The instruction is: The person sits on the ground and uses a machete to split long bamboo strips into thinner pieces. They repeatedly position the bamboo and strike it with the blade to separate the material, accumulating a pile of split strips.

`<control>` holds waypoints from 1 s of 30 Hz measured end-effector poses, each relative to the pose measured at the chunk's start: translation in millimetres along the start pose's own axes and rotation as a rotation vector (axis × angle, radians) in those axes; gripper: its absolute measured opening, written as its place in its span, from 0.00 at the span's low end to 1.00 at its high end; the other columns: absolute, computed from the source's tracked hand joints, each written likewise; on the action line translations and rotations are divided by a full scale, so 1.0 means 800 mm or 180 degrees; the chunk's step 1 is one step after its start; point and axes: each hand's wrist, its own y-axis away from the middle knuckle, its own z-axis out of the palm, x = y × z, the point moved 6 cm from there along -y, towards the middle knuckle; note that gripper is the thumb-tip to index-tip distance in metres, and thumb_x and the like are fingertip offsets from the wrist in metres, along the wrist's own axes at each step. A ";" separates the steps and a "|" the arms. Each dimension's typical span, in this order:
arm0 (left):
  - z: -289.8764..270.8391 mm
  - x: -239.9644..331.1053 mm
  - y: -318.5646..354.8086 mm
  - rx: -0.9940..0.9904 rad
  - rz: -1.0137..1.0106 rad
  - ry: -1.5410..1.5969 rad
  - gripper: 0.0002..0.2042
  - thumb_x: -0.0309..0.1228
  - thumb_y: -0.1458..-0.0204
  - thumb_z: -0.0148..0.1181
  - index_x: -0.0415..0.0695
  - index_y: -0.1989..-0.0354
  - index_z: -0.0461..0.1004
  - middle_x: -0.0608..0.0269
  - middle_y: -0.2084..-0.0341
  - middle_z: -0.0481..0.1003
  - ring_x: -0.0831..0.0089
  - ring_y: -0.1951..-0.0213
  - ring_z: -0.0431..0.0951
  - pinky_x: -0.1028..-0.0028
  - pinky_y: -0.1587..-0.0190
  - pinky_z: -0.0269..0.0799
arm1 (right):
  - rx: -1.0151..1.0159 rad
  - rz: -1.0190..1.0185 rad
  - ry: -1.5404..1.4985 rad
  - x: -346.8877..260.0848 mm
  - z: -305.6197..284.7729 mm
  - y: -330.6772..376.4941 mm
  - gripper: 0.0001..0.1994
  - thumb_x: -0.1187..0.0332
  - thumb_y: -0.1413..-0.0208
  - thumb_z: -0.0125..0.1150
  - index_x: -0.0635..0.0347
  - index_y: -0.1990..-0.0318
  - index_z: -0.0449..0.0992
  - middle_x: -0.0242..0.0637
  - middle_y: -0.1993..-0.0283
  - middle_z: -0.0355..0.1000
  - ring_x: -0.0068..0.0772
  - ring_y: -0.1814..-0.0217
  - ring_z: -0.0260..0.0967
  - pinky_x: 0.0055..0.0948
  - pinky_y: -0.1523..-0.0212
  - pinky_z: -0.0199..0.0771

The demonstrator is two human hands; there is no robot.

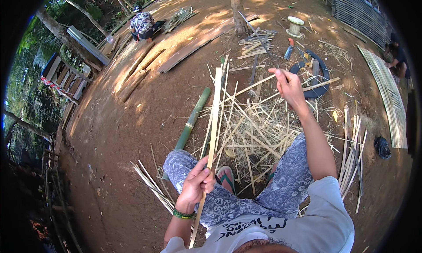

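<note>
White shirt (307, 226) showed beside bamboo strip (215, 114).
Left hand (195, 185) gripped it; right of the strip, we couldn't tell right hand's (289, 88) hold; slippage, we judged, could cut skin.

Long strip (214, 119): split bamboo, smooth, matt
Green pole (191, 120): bamboo, smooth, faintly glossy
Trousers (283, 178): matt cloth
Black bag (382, 148): glossy plastic
Ground (114, 143): rough earth

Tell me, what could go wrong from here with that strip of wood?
The bare left hand might catch a splinter from the edge of the long pale strip. Loose strips heaped close to the sandalled foot could jab its exposed skin.
</note>
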 end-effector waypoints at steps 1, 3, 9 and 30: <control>0.003 -0.002 -0.005 -0.0022 -0.0004 -0.0036 0.21 0.29 0.33 0.45 0.47 0.32 0.58 0.72 0.78 0.54 0.83 0.80 0.53 0.83 0.80 0.51 | -0.0140 0.0040 -0.0186 -0.010 0.016 0.009 0.19 0.54 0.35 0.57 0.62 0.50 0.80 0.19 0.83 0.58 0.11 0.81 0.54 0.20 0.79 0.51; 0.008 -0.008 -0.015 -0.0103 -0.0087 -0.0086 0.21 0.29 0.33 0.44 0.47 0.32 0.58 0.73 0.78 0.55 0.83 0.80 0.53 0.82 0.80 0.52 | -0.0583 0.0249 -0.0677 -0.018 0.045 0.024 0.20 0.54 0.36 0.60 0.62 0.48 0.78 0.20 0.83 0.61 0.10 0.86 0.54 0.19 0.85 0.50; 0.012 -0.033 -0.037 -0.0088 -0.0263 -0.0659 0.21 0.29 0.33 0.43 0.47 0.31 0.57 0.71 0.78 0.60 0.82 0.80 0.57 0.81 0.78 0.56 | -0.0699 0.0247 -0.1232 -0.027 0.083 0.039 0.08 0.70 0.40 0.62 0.66 0.59 0.76 0.23 0.83 0.64 0.11 0.86 0.57 0.19 0.85 0.55; 0.072 0.049 -0.151 -0.0462 0.0496 -0.0059 0.26 0.34 0.30 0.39 0.58 0.25 0.45 0.75 0.78 0.56 0.86 0.83 0.53 0.84 0.81 0.48 | -0.0856 -0.1892 0.1719 -0.067 0.111 0.093 0.31 0.38 0.46 0.60 0.56 0.50 0.80 0.40 0.77 0.77 0.44 0.80 0.75 0.40 0.79 0.73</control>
